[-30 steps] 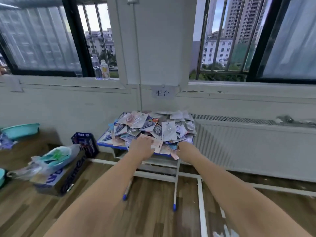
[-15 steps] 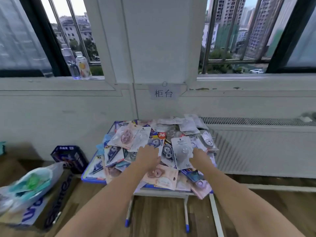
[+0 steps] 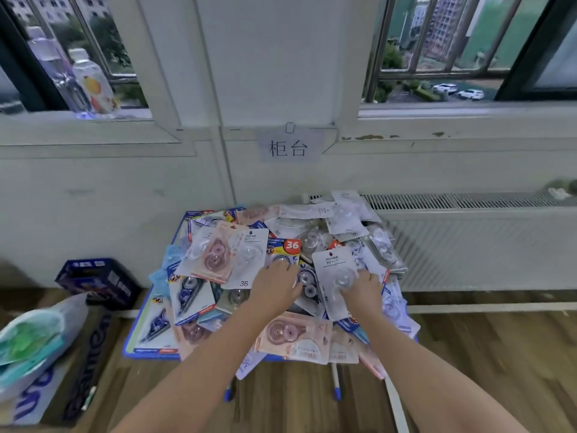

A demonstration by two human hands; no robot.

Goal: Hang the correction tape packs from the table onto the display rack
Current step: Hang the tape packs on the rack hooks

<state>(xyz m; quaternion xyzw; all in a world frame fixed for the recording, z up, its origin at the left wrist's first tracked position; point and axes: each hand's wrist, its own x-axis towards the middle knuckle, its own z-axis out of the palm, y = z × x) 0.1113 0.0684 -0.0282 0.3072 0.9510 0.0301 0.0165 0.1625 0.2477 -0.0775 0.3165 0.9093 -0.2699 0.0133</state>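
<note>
My left hand [image 3: 276, 284] lies flat and open on the heaped correction tape packs [image 3: 282, 276]; my right hand [image 3: 362, 290] pinches a white pack [image 3: 335, 270]. Pulling it may, I judge, send loose neighbours sliding off the blue table [image 3: 150, 353]

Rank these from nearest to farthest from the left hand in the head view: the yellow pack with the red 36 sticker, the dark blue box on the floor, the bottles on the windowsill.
1. The yellow pack with the red 36 sticker: just above the left hand, on the pile.
2. The dark blue box: on the floor, left of the table.
3. The bottles: far up left, on the windowsill.
</note>
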